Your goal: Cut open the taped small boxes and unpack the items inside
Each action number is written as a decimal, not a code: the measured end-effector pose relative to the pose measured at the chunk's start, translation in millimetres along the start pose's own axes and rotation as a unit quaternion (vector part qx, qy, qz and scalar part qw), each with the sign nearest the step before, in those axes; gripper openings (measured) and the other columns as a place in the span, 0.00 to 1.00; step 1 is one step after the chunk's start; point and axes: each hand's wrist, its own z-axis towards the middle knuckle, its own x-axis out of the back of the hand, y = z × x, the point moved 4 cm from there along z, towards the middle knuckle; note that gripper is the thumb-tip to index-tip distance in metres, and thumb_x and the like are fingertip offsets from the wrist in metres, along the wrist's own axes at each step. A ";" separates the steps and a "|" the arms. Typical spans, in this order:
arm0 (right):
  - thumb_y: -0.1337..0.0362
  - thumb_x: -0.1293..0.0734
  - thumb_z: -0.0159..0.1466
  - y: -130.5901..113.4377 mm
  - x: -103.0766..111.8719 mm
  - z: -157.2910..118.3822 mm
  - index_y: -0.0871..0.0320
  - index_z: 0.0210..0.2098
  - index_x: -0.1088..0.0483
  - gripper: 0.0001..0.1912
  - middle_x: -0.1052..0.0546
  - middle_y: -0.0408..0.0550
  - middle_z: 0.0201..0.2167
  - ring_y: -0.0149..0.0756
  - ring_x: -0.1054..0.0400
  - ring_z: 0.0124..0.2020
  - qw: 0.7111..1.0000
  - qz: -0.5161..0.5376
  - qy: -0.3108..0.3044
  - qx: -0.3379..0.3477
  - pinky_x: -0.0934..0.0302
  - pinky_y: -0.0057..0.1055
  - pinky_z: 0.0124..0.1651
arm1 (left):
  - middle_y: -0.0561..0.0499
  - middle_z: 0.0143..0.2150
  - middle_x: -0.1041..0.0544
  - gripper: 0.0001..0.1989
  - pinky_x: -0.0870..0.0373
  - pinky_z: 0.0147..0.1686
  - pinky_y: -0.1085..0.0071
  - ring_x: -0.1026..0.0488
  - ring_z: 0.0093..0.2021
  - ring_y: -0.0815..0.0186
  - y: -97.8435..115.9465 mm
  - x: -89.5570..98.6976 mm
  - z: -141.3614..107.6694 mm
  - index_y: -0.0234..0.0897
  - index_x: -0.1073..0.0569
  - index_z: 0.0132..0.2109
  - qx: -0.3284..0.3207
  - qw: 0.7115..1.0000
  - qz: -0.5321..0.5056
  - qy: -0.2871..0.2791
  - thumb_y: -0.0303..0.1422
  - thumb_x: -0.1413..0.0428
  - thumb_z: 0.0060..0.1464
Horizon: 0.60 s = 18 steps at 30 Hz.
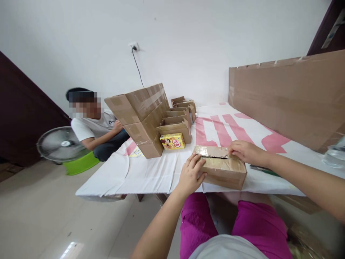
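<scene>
Cardboard box (pixel 222 168); between both hands (pixel 190 174) (pixel 244 150)

An ordinary indoor room, perhaps in a home, though it could be a small workroom: a plain white wall (pixel 188 43) with a socket (pixel 133 46), a shiny floor (pixel 107 226), a fan (pixel 58 142) beyond the left edge of a cloth-covered table (pixel 153 178), and cardboard boxes (pixel 133 131) stacked near that edge.

The cloth-covered table (pixel 159 176) bears stacked cartons (pixel 137 120) at left, a yellow box (pixel 174 141) beside them, open cartons (pixel 175 127) farther back, a taped box (pixel 223 177) near, large cardboard (pixel 285 93) at right.
</scene>
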 end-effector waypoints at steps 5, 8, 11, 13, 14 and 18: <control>0.68 0.41 0.64 -8.4 -3.0 0.1 0.57 0.40 0.30 0.09 0.25 0.50 0.37 0.38 0.30 0.40 0.998 0.022 0.053 -0.019 0.35 0.38 0.45 | 0.41 0.62 0.35 0.23 0.40 0.59 0.49 0.44 0.66 0.49 5.1 4.7 2.1 0.42 0.34 0.58 0.016 0.999 0.024 -0.018 0.37 0.43 0.56; 0.69 0.42 0.64 -19.8 -4.0 5.5 0.56 0.51 0.34 0.16 0.26 0.50 0.40 0.36 0.30 0.41 0.996 0.045 0.079 -0.018 0.34 0.38 0.46 | 0.44 0.58 0.29 0.17 0.45 0.59 0.46 0.38 0.63 0.50 12.5 15.7 11.5 0.43 0.31 0.54 0.037 0.997 0.058 -0.033 0.39 0.44 0.58; 0.72 0.43 0.64 -31.3 -6.8 12.6 0.56 0.52 0.35 0.19 0.26 0.51 0.42 0.36 0.29 0.44 0.994 0.058 0.094 0.019 0.33 0.38 0.47 | 0.47 0.49 0.23 0.11 0.47 0.59 0.46 0.30 0.54 0.54 21.4 25.7 29.3 0.41 0.28 0.48 0.048 0.996 0.062 -0.033 0.39 0.46 0.60; 0.73 0.44 0.63 -36.3 -9.8 16.3 0.57 0.49 0.32 0.18 0.25 0.52 0.43 0.37 0.29 0.45 0.993 0.060 0.093 0.046 0.33 0.38 0.49 | 0.47 0.46 0.23 0.11 0.40 0.56 0.52 0.28 0.50 0.56 26.8 26.3 44.9 0.41 0.28 0.48 0.034 0.998 0.046 -0.040 0.37 0.45 0.59; 0.74 0.45 0.63 -37.5 -10.8 17.3 0.58 0.48 0.32 0.18 0.25 0.52 0.43 0.37 0.29 0.45 0.992 0.061 0.094 0.055 0.33 0.38 0.49 | 0.46 0.47 0.23 0.12 0.37 0.54 0.55 0.28 0.49 0.56 28.9 24.4 53.4 0.40 0.28 0.49 0.021 0.998 0.035 -0.046 0.36 0.44 0.58; 0.73 0.45 0.64 -32.7 -7.7 13.7 0.58 0.46 0.31 0.16 0.25 0.51 0.40 0.37 0.29 0.43 0.989 0.048 0.136 0.035 0.33 0.38 0.47 | 0.45 0.49 0.24 0.18 0.32 0.49 0.62 0.28 0.49 0.56 29.8 9.1 86.4 0.39 0.29 0.51 -0.007 0.996 0.000 -0.086 0.32 0.40 0.53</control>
